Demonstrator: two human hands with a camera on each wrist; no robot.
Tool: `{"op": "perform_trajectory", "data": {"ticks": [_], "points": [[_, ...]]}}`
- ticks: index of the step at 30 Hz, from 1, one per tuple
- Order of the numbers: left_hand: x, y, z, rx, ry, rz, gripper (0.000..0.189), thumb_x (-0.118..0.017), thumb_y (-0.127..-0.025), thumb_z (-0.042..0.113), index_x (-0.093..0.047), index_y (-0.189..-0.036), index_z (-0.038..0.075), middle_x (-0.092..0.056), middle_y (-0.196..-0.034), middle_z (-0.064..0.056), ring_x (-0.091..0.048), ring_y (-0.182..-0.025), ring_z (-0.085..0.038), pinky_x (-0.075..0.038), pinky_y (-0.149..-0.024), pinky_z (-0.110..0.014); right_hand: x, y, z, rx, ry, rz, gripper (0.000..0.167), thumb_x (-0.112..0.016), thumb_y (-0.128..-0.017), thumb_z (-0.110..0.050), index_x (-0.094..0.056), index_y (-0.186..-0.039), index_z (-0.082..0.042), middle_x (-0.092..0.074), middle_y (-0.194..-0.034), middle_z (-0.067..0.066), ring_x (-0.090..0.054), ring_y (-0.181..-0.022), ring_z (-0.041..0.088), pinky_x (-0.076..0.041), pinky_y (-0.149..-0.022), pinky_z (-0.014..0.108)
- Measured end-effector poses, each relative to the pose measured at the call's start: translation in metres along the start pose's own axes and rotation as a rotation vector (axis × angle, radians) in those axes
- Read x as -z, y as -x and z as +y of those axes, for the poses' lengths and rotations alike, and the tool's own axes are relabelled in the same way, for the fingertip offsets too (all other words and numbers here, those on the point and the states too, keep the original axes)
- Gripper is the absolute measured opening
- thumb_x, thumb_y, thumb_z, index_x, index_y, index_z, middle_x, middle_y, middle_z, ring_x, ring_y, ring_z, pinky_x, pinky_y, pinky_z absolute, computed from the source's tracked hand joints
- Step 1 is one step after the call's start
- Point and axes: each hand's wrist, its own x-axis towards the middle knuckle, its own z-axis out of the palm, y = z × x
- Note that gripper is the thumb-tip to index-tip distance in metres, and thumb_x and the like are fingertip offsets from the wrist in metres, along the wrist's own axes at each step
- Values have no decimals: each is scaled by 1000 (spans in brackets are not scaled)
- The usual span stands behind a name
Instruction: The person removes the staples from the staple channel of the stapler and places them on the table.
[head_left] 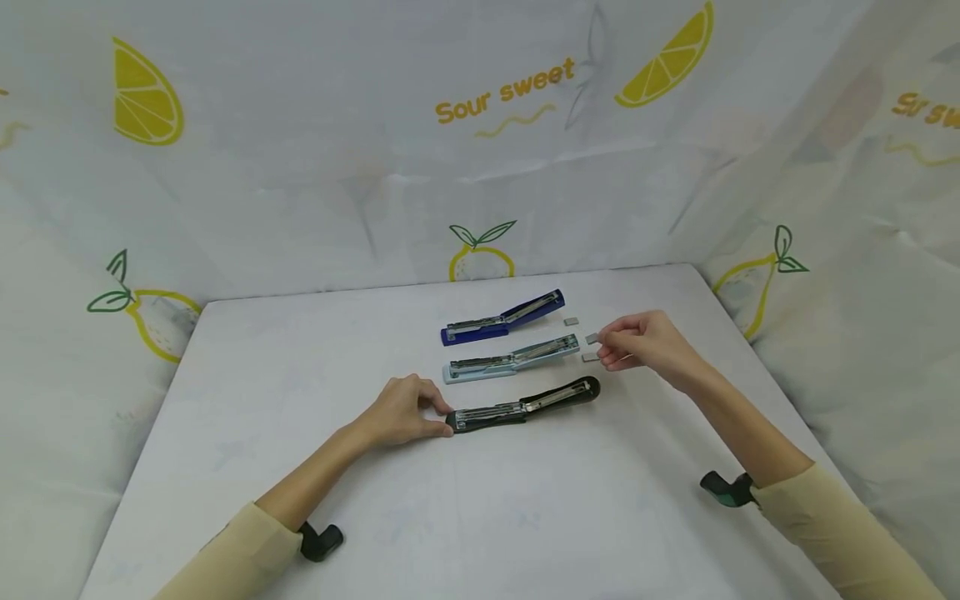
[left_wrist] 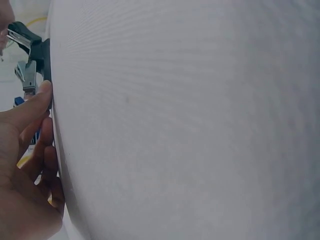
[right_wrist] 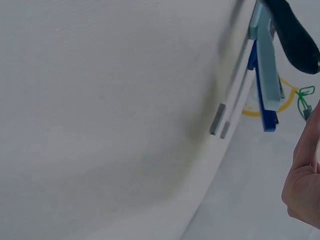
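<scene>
Three staplers lie folded wide apart on the white table: a black stapler (head_left: pixel 491 414) nearest, a light blue stapler (head_left: pixel 480 367) behind it, a dark blue stapler (head_left: pixel 476 331) farthest. My left hand (head_left: pixel 405 410) grips the left end of the black stapler between thumb and fingers; its thumb lies along the base in the left wrist view. My right hand (head_left: pixel 645 343) pinches a small grey staple strip (right_wrist: pixel 307 112) between thumb and fingertips, raised above the table. Two more strips lie on the table, a nearer strip (right_wrist: pixel 217 119) and a farther strip (right_wrist: pixel 225 130).
The white table (head_left: pixel 300 350) meets a hanging white cloth (head_left: pixel 300 208) with lemon prints at its back and sides. Dark wrist-worn pieces, a left one (head_left: pixel 321 542) and a right one (head_left: pixel 726 489), stick out by the sleeves.
</scene>
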Motion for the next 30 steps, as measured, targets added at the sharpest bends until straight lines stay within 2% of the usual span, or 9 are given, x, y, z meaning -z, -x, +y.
{"op": "perform_trajectory", "data": {"ticks": [6,10,13,20,26,30], "points": [[0,0,0,-3,-2,0,22,-98,-78,30,-86,-95,23,-81,-99,12,-62,-96,-6,-51,-87,-24,9,-7,30,-105,36,-58,39,-64,-108,-14,-62,-130,17,-80,-89,1,-77,-79,9,-66,-78,27],[1,0,-1,-6,5,0,22,-98,-79,29,-86,-95,22,-81,-100,11,-60,-94,-7,-50,-86,-23,9,-10,46,-135,94,-85,36,-65,-108,-15,-66,-128,15,-80,-89,1,-76,-77,9,-66,-77,29],[1,0,-1,-3,6,0,22,-98,-79,30,-87,-96,22,-81,-100,11,-60,-94,-6,-49,-86,-23,9,-10,55,-139,99,-111,35,-64,-107,-12,-66,-128,16,-81,-91,3,-77,-76,9,-66,-75,29],[1,1,-1,2,5,-2,22,-98,-79,30,-86,-95,22,-81,-100,12,-60,-95,-6,-50,-86,-23,5,-7,57,-174,75,-183,34,-67,-105,-10,-67,-125,18,-82,-91,6,-77,-74,9,-66,-73,28],[1,2,-1,7,1,-3,21,-98,-78,30,-86,-95,23,-81,-100,12,-59,-94,-6,-49,-85,-23,5,-7,59,-168,159,-226,29,-69,-104,-11,-71,-117,15,-82,-88,7,-78,-73,11,-66,-71,29],[1,2,-1,-14,-11,2,21,-98,-79,30,-85,-95,24,-80,-97,13,-58,-91,-6,-48,-84,-23,7,-8,61,-168,225,-235,27,-71,-103,-11,-73,-111,14,-81,-84,6,-78,-72,12,-66,-70,30]]}}
